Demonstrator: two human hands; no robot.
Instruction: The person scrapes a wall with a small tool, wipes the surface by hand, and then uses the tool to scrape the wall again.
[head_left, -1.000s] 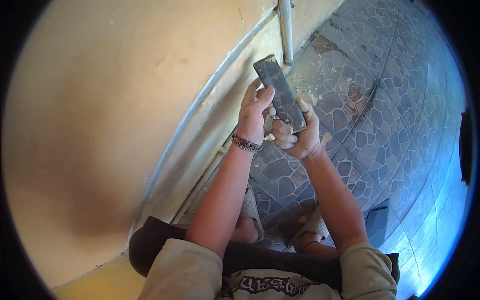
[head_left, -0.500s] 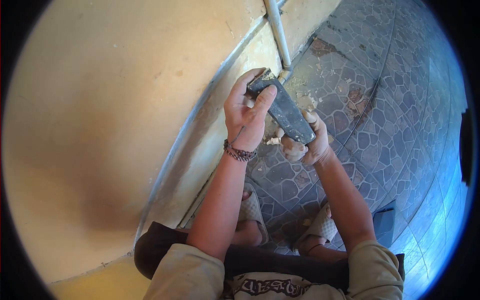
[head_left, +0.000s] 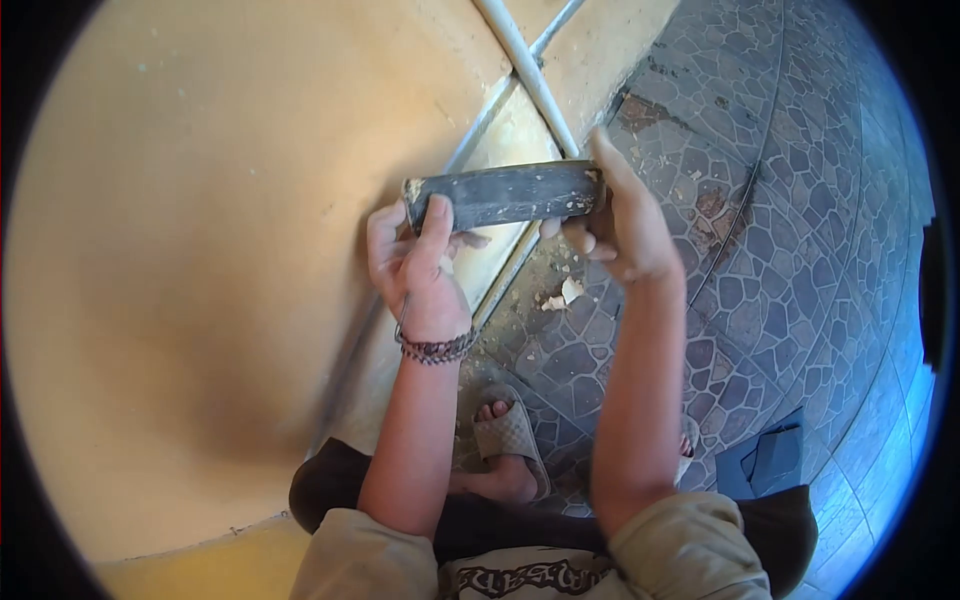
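Observation:
A long dark grey sanding block (head_left: 510,195), its face scuffed and flecked with pale paint dust, is held almost level in front of the wall. My left hand (head_left: 420,250) grips its left end, thumb pressed on the near face and fingers behind. Around the right end curls my right hand (head_left: 625,210), its thumb raised past the upper edge and its fingers bent below. Where the right fingertips meet the block is partly hidden and slightly blurred.
A yellow-orange wall (head_left: 230,250) fills the left side, with a pale pipe (head_left: 530,80) running down it. Peeled paint flakes (head_left: 565,294) lie on the stone-patterned floor (head_left: 770,270). Dark folded sheets (head_left: 765,455) lie at lower right, near my sandalled feet (head_left: 508,440).
The block has turned from a steep slant to nearly level and shifted left and up. My left hand moved left and down; my right hand rose and changed its hold at the right end.

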